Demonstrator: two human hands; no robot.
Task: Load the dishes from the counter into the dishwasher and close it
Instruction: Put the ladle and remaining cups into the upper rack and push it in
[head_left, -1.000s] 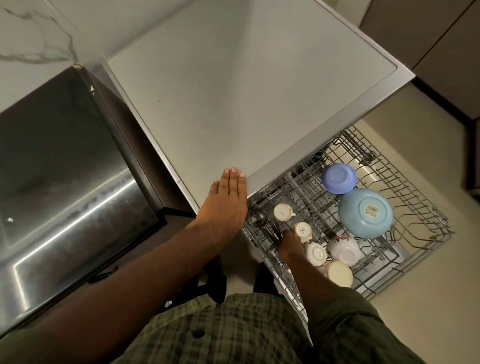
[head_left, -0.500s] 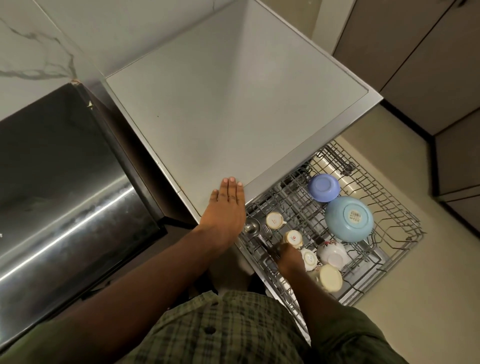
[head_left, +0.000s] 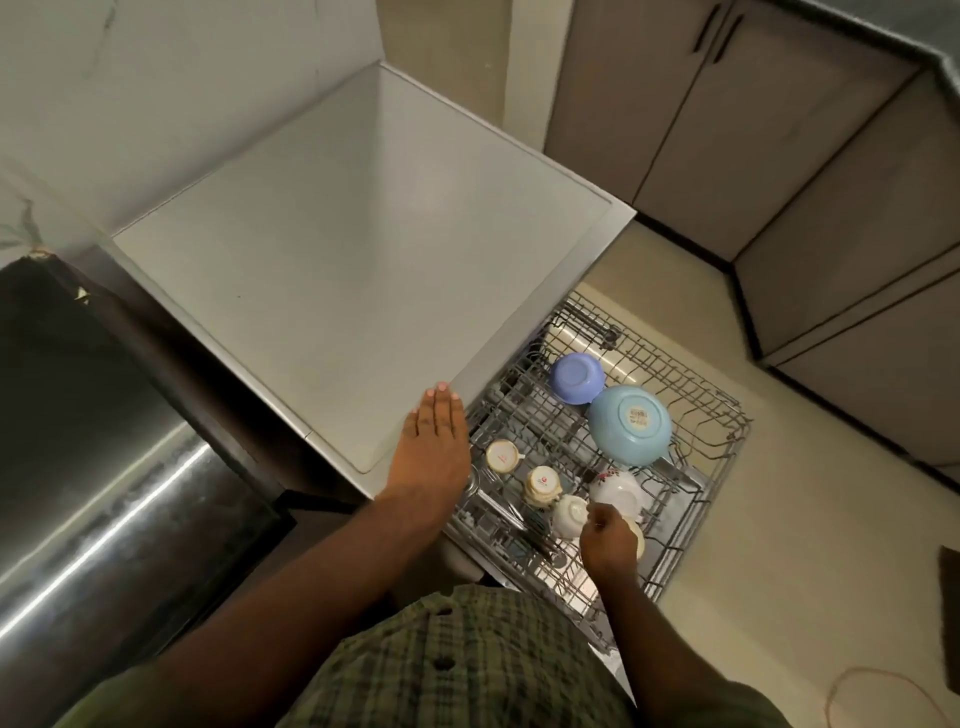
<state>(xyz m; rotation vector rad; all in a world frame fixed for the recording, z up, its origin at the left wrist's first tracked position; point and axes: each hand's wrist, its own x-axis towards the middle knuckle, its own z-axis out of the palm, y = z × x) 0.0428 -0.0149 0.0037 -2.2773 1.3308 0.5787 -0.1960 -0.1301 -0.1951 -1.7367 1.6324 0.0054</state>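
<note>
A person's left hand (head_left: 434, 452) lies flat, fingers straight and together, on the near corner of the dishwasher's pale grey tabletop (head_left: 358, 260), holding nothing. The right hand (head_left: 608, 540) hangs over the pulled-out wire rack (head_left: 701, 499) with fingers loosely curled; whether it has hold of anything cannot be told from this angle. Just beyond its knuckles sit a white cup (head_left: 570, 514) and a white floral bowl (head_left: 615, 491), both upturned. Between the two hands lie two cream cups (head_left: 542, 486), one nearer the left hand (head_left: 502, 456), with cutlery (head_left: 498, 506) in the rack below them. Farther out from the right hand, a large light-blue bowl (head_left: 629, 424) rests upside down, touching a smaller purple bowl (head_left: 576, 378) beyond it. Left of the left hand stands a steel appliance (head_left: 104, 493); cabinet doors (head_left: 727, 114) line the far wall.
</note>
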